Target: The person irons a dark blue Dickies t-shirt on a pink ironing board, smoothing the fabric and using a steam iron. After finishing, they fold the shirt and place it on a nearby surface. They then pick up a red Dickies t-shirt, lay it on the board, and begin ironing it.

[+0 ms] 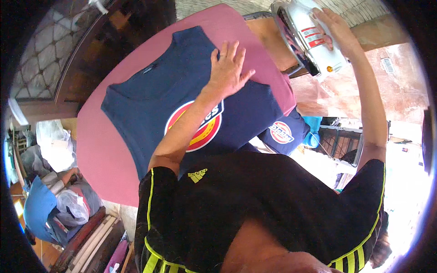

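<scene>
A navy sleeveless top (141, 104) with a round red, yellow and white print lies spread on a pink-covered ironing board (98, 150). My left hand (227, 70) is palm down over the upper right part of the top, fingers spread, holding nothing. At the far right, beyond the board's edge, my right hand (337, 31) is closed round the handle of a white clothes iron (325, 57). The iron is tilted up, its shiny soleplate side facing left toward the board. My fingers on the far side of the handle are partly hidden.
Another navy garment (282, 132) with a round print hangs at the board's near right edge. A dark crate (343, 145) and a light blue object (312, 132) stand beyond it. Plastic bags (57, 145) and stacked wooden pieces (88, 245) crowd the left side.
</scene>
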Motion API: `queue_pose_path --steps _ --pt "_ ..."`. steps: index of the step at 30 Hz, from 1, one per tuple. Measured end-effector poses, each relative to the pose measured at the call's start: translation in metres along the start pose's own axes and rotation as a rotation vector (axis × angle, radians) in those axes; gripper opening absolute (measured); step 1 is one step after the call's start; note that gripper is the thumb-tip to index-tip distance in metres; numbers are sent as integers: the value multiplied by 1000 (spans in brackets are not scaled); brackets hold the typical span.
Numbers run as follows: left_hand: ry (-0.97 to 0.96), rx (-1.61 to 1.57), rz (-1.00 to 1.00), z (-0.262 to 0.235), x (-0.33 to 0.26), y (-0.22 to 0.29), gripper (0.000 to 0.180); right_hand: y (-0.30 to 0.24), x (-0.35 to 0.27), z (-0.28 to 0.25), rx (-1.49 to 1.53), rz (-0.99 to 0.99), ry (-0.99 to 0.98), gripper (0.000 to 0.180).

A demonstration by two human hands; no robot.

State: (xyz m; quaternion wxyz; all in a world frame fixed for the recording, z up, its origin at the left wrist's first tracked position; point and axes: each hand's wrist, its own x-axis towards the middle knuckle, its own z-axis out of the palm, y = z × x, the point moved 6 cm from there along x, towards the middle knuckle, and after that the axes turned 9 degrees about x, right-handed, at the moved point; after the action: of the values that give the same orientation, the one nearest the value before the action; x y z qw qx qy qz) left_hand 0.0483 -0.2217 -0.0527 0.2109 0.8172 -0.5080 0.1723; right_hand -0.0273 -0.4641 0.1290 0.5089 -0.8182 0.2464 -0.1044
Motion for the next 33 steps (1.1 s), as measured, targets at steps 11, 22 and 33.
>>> queue_pose_path --steps 11,22,33 --pt "-248 16 -171 -5 -66 44 76 121 77 45 -159 -12 -48 35" --pt "-96 528 -906 -157 -260 -54 46 162 98 40 -252 -141 2 31" --pt "-152 419 -1090 -203 -368 -52 42 143 -91 108 -458 -390 135 29"
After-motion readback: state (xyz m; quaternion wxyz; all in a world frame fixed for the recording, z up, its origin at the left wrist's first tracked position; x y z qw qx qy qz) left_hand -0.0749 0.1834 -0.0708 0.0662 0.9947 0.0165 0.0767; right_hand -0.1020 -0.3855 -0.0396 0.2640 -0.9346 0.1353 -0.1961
